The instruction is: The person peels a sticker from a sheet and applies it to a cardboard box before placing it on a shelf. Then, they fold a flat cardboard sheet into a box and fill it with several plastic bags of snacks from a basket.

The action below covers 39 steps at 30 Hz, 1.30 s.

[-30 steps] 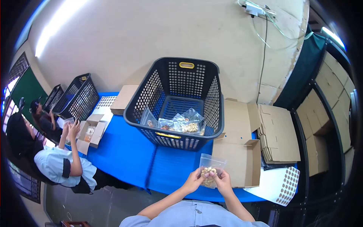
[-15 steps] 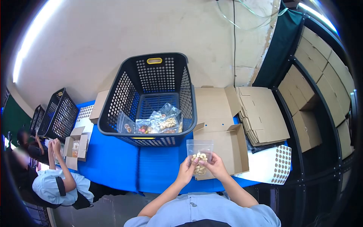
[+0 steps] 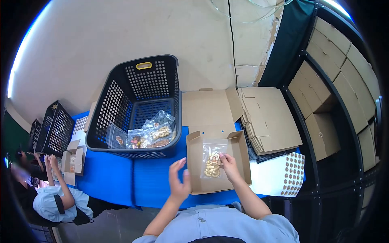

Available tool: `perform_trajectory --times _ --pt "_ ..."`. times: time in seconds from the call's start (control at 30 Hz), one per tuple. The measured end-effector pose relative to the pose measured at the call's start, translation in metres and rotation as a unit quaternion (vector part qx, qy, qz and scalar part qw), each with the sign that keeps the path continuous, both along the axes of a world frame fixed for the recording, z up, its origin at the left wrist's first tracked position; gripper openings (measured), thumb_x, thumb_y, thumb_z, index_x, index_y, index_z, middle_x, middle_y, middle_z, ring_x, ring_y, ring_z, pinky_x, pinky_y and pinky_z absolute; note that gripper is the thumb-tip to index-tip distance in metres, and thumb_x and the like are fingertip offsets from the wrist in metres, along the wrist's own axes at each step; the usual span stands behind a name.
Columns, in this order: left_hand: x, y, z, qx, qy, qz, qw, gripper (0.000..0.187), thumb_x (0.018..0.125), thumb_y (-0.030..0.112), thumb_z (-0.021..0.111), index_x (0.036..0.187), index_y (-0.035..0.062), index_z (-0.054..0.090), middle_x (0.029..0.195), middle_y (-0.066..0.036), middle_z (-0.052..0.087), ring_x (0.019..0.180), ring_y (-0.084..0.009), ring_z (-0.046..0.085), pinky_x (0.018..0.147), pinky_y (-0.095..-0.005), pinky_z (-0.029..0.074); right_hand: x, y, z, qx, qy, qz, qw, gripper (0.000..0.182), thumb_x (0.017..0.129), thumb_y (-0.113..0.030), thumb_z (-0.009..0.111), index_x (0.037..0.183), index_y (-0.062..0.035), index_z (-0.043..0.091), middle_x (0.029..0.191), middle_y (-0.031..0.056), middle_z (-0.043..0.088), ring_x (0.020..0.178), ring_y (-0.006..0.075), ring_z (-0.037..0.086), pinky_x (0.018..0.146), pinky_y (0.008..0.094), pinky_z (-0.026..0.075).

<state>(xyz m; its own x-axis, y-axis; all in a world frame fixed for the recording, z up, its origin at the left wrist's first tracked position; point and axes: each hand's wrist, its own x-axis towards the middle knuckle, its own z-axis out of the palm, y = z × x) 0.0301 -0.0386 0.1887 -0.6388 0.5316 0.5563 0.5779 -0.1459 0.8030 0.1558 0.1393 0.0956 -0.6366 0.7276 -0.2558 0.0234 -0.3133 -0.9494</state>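
Observation:
A clear zip bag of pale cashew-like nuts with a small round sticker is inside the open cardboard box. My right hand pinches the bag's right side near the sticker. Just left of the box, my left hand is raised with its fingers apart, holding nothing. The box's lid is folded back toward the wall. In the black basket to the left lie several clear bags of nuts and colourful pieces.
Flattened cardboard boxes are stacked to the right, with a sticker sheet in front. A co-worker works at the far left beside another box and black baskets. Shelves of cartons stand far right.
The bag has moved from in front of the box's left side into the box. My left hand has let go of it and opened to the left. The view has shifted right.

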Motion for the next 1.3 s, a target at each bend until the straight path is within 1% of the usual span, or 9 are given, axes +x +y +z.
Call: perform_trajectory --times 0.07,0.17,0.27,0.43,0.53,0.73,0.93,1.13,1.3 --pt "-0.023 -0.012 0.018 0.068 0.198 0.097 0.973 0.021 0.087 0.0 0.052 0.107 0.0027 0.05 0.102 -0.017 0.06 0.09 -0.0295 0.059 0.08 -0.038 0.049 -0.002 0.008 -0.043 -0.001 -0.028 0.005 1.0 0.03 0.097 -0.027 0.051 0.107 -0.0007 0.062 0.095 0.0057 0.066 0.082 0.0119 0.062 0.072 0.0285 0.051" --pt "-0.054 -0.019 0.06 0.022 0.243 0.199 0.949 0.014 0.087 0.0 0.05 0.101 0.0022 0.055 0.1 -0.015 0.059 0.094 -0.03 0.056 0.084 -0.0391 0.045 -0.005 -0.007 -0.087 0.103 -0.198 0.195 0.955 0.029 0.097 -0.023 0.048 0.108 0.0007 0.061 0.095 0.0088 0.066 0.083 0.0162 0.064 0.071 0.0301 0.053" --pt "-0.077 -0.016 0.076 -0.083 0.256 0.254 0.929 0.02 0.089 0.006 0.051 0.107 0.0031 0.057 0.111 -0.013 0.057 0.108 -0.031 0.051 0.097 -0.0428 0.037 -0.016 -0.028 -0.097 -0.094 -0.229 0.2 0.948 0.03 0.096 -0.02 0.046 0.113 0.0022 0.058 0.095 0.0139 0.066 0.087 0.0209 0.066 0.072 0.0332 0.054" --pt "-0.095 -0.021 0.063 -0.244 0.263 0.253 0.899 0.02 0.093 0.02 0.049 0.099 0.0065 0.061 0.106 -0.009 0.057 0.111 -0.0285 0.048 0.112 -0.0508 0.017 -0.024 -0.014 -0.084 0.278 -0.386 0.387 0.79 0.047 0.09 -0.026 0.053 0.126 0.0044 0.046 0.101 0.0253 0.064 0.093 0.0391 0.063 0.083 0.044 0.05" --pt "-0.089 -0.028 0.057 -0.28 0.26 0.243 0.892 0.021 0.093 0.025 0.049 0.09 0.007 0.061 0.092 -0.008 0.056 0.103 -0.0263 0.05 0.111 -0.0502 0.017 -0.023 -0.003 -0.054 0.254 -0.432 0.341 0.795 0.051 0.087 -0.029 0.057 0.126 0.0026 0.047 0.113 0.0262 0.06 0.105 0.0411 0.057 0.089 0.0436 0.048" --pt "-0.074 -0.049 0.037 -0.253 0.257 0.259 0.896 0.023 0.091 0.028 0.052 0.081 0.0095 0.061 0.085 -0.005 0.054 0.098 -0.0243 0.05 0.107 -0.0493 0.021 -0.032 0.042 -0.024 0.363 -0.211 0.117 0.9 0.041 0.087 -0.019 0.059 0.122 0.0017 0.051 0.11 0.0245 0.058 0.107 0.0358 0.056 0.092 0.0415 0.044" --pt "-0.051 -0.071 -0.034 -0.143 0.251 0.368 0.884 0.028 0.084 0.026 0.043 0.065 0.0124 0.06 0.076 -0.004 0.055 0.098 -0.0254 0.05 0.111 -0.0489 0.014 -0.089 0.036 0.131 0.366 0.013 -0.018 0.93 0.025 0.089 -0.007 0.054 0.114 -0.0017 0.057 0.103 0.015 0.06 0.104 0.028 0.056 0.09 0.0371 0.044" --pt "-0.034 -0.082 -0.051 -0.088 0.274 0.386 0.877 0.029 0.082 0.026 0.041 0.06 0.0131 0.056 0.068 -0.002 0.056 0.096 -0.024 0.051 0.111 -0.0472 0.014 -0.188 -0.042 0.236 0.669 0.179 0.086 0.716 0.019 0.08 -0.001 0.057 0.098 -0.0026 0.062 0.095 0.0129 0.061 0.094 0.0284 0.056 0.082 0.037 0.045" --pt "-0.028 -0.086 -0.058 -0.096 0.258 0.386 0.881 0.02 0.074 0.025 0.046 0.062 0.0163 0.06 0.072 0.0 0.059 0.097 -0.022 0.051 0.112 -0.0463 0.013 -0.285 -0.129 0.22 0.748 0.014 0.404 0.527 0.021 0.079 -0.019 0.064 0.091 -0.0024 0.064 0.091 0.0146 0.066 0.085 0.032 0.064 0.072 0.0408 0.052"
